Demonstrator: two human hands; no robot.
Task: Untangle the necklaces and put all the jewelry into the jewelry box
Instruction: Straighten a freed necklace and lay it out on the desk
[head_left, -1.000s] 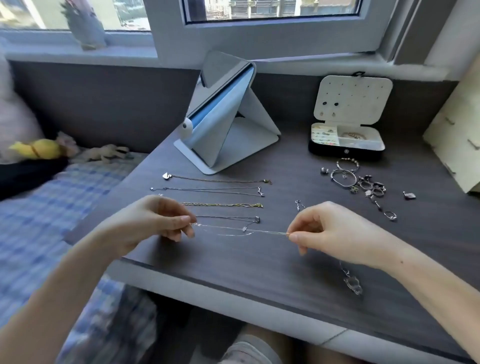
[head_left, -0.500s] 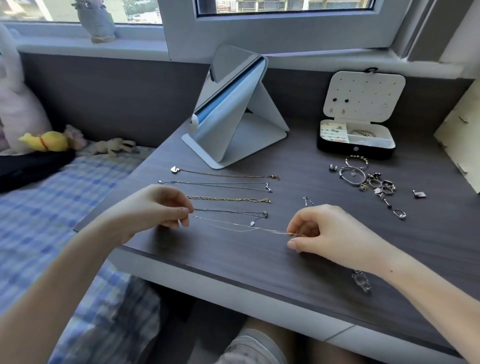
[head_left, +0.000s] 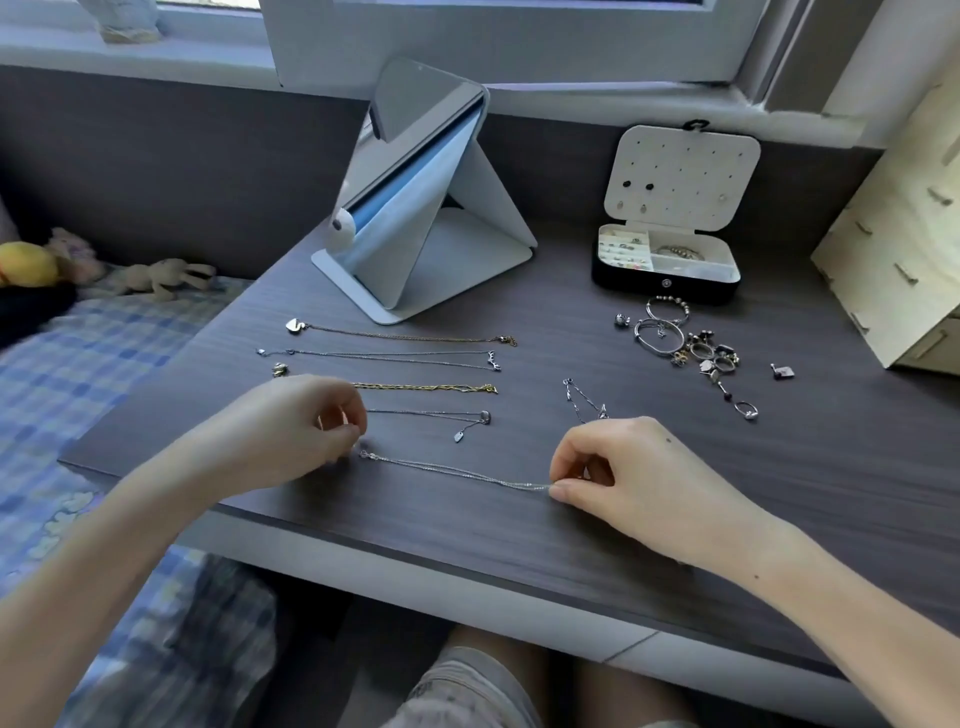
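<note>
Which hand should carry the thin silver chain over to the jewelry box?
Probably right. The right hand pinches one end of the chain, and the jewelry box stands open on that side. The left hand is farther from it.

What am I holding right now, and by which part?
The right hand pinches the silver chain by its right end. The left hand curls beside its left end; whether it grips cannot be told.
</note>
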